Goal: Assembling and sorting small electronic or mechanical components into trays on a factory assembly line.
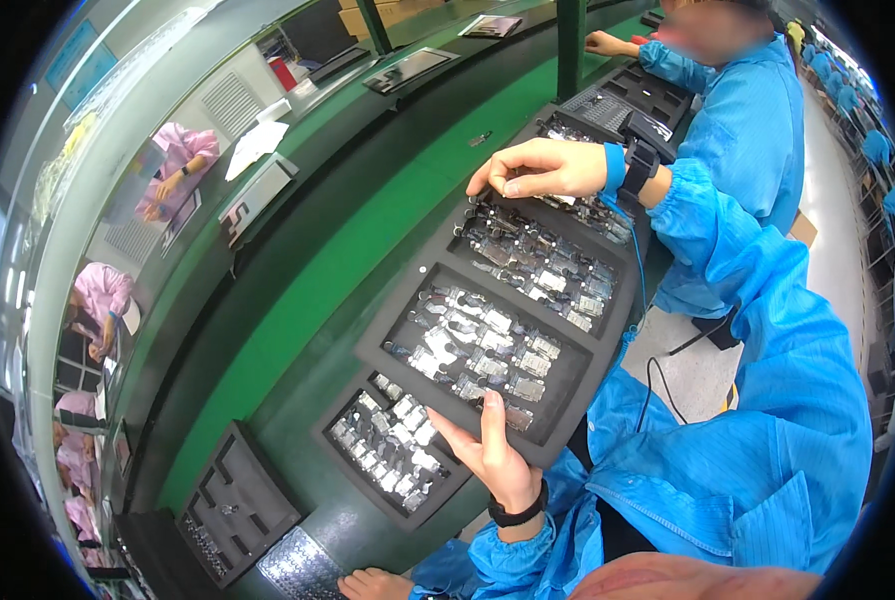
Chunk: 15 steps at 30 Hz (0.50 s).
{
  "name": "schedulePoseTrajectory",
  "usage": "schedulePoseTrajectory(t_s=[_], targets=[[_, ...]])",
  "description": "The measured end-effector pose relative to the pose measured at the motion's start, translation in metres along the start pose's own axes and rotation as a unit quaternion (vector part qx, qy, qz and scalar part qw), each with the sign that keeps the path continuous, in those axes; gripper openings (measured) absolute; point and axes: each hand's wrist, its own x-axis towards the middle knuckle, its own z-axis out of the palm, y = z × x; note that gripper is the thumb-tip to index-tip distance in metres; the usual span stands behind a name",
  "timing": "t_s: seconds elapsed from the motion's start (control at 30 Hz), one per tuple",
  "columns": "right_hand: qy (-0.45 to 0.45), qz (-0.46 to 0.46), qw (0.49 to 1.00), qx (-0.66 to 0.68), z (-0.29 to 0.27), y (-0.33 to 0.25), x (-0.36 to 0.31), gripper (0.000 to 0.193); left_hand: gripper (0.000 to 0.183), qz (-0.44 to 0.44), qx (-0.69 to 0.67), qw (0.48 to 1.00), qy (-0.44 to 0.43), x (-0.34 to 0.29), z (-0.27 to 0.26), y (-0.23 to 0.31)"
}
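A black foam tray (437, 267) with small silvery metal parts (467, 335) in its compartments lies in front of me. My left hand (502, 462) is at its near left edge, thumb over the rim and fingers along the outside, gripping it. Over the tray's far end is my right hand (557, 168), fingers curled and thumb bent in. Its fingertips come down near the far corner, and whatever they hold is hidden. A blue wrist strap (614, 168) with a cord circles my right wrist. To the left, a smaller black tray (329, 432) holds similar parts.
A co-worker in blue (732, 150) sits at the right, near further trays (657, 92). Another person's hand (375, 584) rests at the lower left, by a black slotted tray (267, 490). A green post (569, 50) rises from the bench. One loose part (480, 138) lies on the green strip.
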Motion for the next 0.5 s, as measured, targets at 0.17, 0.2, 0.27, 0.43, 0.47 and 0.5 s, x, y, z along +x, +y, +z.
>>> schedulePoseTrajectory(t_s=[0.17,0.2,0.27,0.43,0.47,0.5], targets=[[-0.002,0.027,0.999,0.022,-0.002,-0.004,-0.001,0.020,0.072,-0.005,-0.021,1.000,-0.001,0.003,0.002,-0.001],[-0.004,0.026,0.999,0.023,-0.001,-0.003,0.001,0.020,0.072,-0.004,-0.022,1.000,0.001,0.003,0.003,0.000],[-0.001,0.020,0.999,0.047,0.002,0.000,0.003,0.019,0.071,0.007,-0.011,1.000,-0.005,0.003,0.003,0.002],[-0.021,0.005,0.999,0.043,0.003,-0.002,0.010,0.019,0.069,0.003,-0.017,1.000,0.004,0.004,0.001,0.001],[-0.024,0.007,0.999,0.034,0.003,-0.005,0.011,0.018,0.069,0.004,-0.015,1.000,0.006,0.004,0.002,0.001],[-0.024,0.008,0.999,0.033,0.002,-0.007,0.012,0.018,0.069,0.003,-0.016,1.000,0.006,0.004,0.002,0.002]])
